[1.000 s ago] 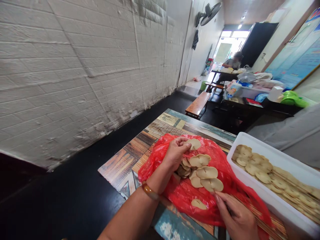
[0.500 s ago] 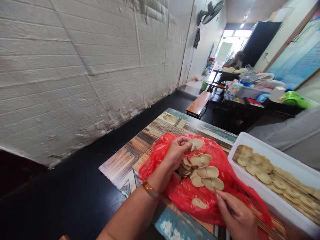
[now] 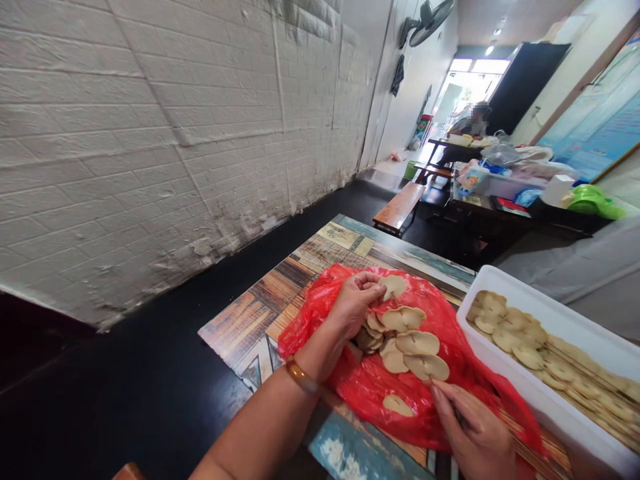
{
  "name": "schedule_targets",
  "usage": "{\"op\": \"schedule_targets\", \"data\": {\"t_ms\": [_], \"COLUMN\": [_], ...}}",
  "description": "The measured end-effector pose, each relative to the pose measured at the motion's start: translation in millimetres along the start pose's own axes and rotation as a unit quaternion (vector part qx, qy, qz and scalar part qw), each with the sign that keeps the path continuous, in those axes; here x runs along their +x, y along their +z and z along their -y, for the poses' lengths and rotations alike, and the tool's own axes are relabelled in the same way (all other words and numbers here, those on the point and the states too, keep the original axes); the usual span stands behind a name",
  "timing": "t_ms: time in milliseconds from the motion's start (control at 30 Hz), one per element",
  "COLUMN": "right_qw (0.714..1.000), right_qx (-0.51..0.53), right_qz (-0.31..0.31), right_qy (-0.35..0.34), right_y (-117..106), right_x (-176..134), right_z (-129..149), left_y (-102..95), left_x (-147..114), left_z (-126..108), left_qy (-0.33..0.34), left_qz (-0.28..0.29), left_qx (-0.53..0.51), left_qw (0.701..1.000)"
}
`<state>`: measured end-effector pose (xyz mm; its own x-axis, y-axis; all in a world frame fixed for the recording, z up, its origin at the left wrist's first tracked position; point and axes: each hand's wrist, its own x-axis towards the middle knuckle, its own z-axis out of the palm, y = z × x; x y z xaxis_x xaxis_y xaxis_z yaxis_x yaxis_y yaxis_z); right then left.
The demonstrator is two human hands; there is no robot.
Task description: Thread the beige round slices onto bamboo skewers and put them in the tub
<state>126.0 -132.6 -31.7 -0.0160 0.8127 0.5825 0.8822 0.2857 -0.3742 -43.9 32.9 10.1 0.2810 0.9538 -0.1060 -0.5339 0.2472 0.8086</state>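
Note:
My left hand point(image 3: 356, 301), a brown bangle point(image 3: 301, 377) at its wrist, pinches a thin, pale round slice point(image 3: 393, 288) between thumb and fingers. Lower right, my right hand point(image 3: 474, 427) is closed on a thin wooden skewer, most of it hidden by the fingers. Pale slices point(image 3: 418, 343) sit in a row at the skewer's upper end, pointing toward my left hand. Under both hands a red plastic bag point(image 3: 440, 300) lies spread out. More slices point(image 3: 369, 340) are heaped on it beside my left hand, and one loose slice point(image 3: 399, 405) lies nearer me.
A white plastic tub point(image 3: 475, 293) at the right holds many skewered slices. Bare skewers point(image 3: 523, 433) lie by my right hand. The wood-patterned table point(image 3: 260, 293) carries the bag. Beyond are a bench point(image 3: 400, 203), a cluttered table point(image 3: 483, 207) and a seated person point(image 3: 470, 123).
The view has shifted very slightly. Both hands keep the same hold on the slice and the skewer.

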Motion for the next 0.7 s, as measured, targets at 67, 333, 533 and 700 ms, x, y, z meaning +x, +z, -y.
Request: {"op": "schedule_targets", "data": {"t_ms": [67,333,533,700], "right_qw": [1.000,1.000,1.000,1.000], "right_qx": [0.000,0.001,-0.012,-0.017], "right_qz": [0.002,0.015,0.006,0.006], "right_qy": [-0.002,-0.002,-0.016,-0.018], "right_y": [-0.5,-0.2,-2.7,-2.3], "right_x": [-0.7,-4.6,-1.7,-0.2], "right_z": [0.5,-4.9,-5.0,-3.5], "left_y": [-0.5,-2.6,-2.1,-2.5], "left_x": [0.1,1.4,-0.9,-0.7], "left_z": [0.2,1.3,-2.3,-0.9], "left_qy": [0.003,-0.012,-0.032,-0.016], "left_qz": [0.012,0.044,0.056,0.065], "left_qx": [-0.002,-0.023,-0.022,-0.002], "left_qw": [1.000,0.999,0.998,0.998]}}
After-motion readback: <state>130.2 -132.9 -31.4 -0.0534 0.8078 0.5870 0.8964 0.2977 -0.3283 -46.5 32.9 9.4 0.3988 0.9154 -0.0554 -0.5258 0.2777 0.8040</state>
